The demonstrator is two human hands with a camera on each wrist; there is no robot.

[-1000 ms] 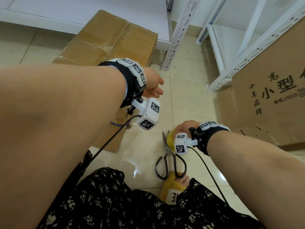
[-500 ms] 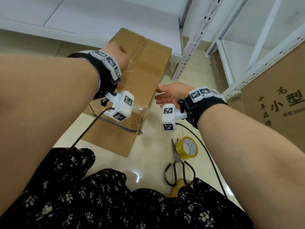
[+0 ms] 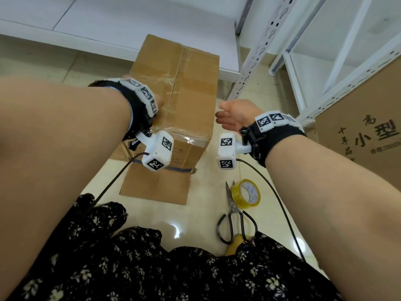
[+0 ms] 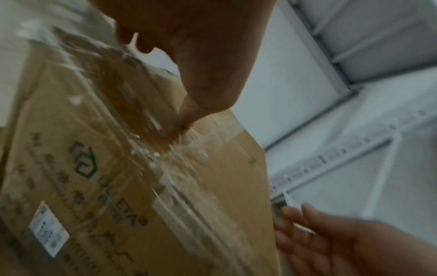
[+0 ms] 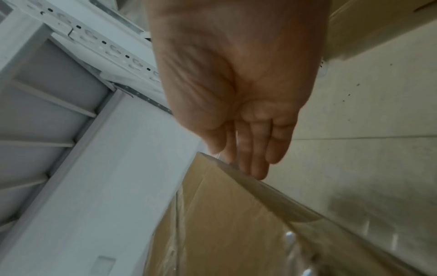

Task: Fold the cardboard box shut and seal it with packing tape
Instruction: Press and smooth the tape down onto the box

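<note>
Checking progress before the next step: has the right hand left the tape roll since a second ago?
Yes. The right hand has lifted off the tape roll on the floor and moved forward, now open beside the cardboard box.

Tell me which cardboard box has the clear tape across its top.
The upright brown cardboard box under the left hand; the big printed cardboard carton at the right shows no tape.

The cardboard box [image 4: 146,186] under my left hand [image 4: 189,46] reads "DLLETA" beside a green house logo. The big carton [image 3: 366,135], right of it, shows "小型", "高", "十年品牌".
</note>
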